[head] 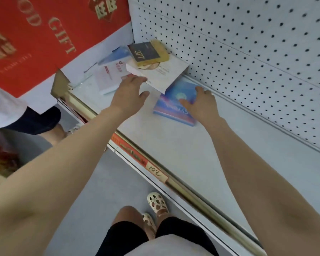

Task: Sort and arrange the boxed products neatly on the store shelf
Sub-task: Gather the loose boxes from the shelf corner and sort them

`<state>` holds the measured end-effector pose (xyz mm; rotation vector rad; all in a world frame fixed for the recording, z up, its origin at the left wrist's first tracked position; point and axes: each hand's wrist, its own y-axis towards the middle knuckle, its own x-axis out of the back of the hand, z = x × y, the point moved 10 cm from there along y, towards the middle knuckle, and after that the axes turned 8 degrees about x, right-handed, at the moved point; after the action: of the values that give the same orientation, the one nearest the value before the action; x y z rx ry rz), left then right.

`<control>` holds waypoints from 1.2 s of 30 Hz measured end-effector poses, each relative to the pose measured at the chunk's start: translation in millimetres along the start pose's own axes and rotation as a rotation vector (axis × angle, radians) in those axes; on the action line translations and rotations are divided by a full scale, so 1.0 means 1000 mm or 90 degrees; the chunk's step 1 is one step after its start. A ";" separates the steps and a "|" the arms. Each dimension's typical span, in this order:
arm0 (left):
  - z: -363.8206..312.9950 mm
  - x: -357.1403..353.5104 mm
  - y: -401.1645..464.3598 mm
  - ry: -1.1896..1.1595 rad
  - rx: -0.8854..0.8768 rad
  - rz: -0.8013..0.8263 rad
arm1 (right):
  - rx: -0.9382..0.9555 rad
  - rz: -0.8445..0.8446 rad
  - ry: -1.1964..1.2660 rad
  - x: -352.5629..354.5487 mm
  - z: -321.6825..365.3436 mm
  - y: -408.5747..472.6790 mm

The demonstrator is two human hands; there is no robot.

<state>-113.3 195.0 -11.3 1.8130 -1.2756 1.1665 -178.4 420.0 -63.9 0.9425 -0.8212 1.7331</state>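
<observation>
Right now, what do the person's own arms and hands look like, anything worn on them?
Both arms are bare along all of their visible length: no sleeves show. The left hand and right hand wear no gloves, and no rings, watch or bracelets can be seen. There are no markings or cables on them. The picture is slightly blurred, so small details could be missed.

Right hand [201, 102] presses the blue box [175, 106]; left hand [129, 93] touches the white box [163, 74].

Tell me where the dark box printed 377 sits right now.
In the head view the dark 377 box sits at the shelf's far corner by the pegboard back wall, on a yellow box atop a tilted white box, beyond the left hand.
</observation>
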 end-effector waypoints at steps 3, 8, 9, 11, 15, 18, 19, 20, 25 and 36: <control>0.005 0.005 0.034 0.006 -0.034 -0.020 | -0.028 0.026 -0.108 -0.018 0.007 0.010; -0.003 -0.001 0.099 0.090 -0.123 -0.035 | -0.053 0.062 -0.160 -0.036 0.003 0.007; -0.006 -0.007 0.109 0.125 -0.142 -0.021 | -0.068 0.089 -0.138 -0.038 -0.003 0.005; -0.007 -0.022 0.122 0.187 -0.156 0.025 | -0.099 0.123 -0.099 -0.038 -0.013 -0.004; -0.013 -0.038 0.107 0.209 -0.189 0.051 | -0.155 0.099 -0.012 -0.026 -0.030 -0.029; -0.021 -0.043 0.070 0.197 -0.243 0.051 | -0.219 0.066 0.020 -0.019 -0.042 -0.050; -0.024 -0.044 0.056 0.191 -0.265 0.050 | -0.273 0.038 0.029 -0.018 -0.046 -0.059; -0.025 -0.045 0.044 0.194 -0.285 0.047 | -0.336 0.003 0.028 -0.016 -0.049 -0.070; -0.036 -0.040 0.022 0.168 -0.355 -0.009 | -0.462 -0.059 -0.040 -0.026 -0.031 -0.094; -0.028 -0.033 0.071 0.130 -0.177 0.086 | -0.342 -0.373 0.100 0.062 -0.017 -0.095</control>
<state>-193.3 207.9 -29.7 1.3908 -1.3793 1.1480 -107.8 490.5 -7.9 0.5879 -0.7553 0.9911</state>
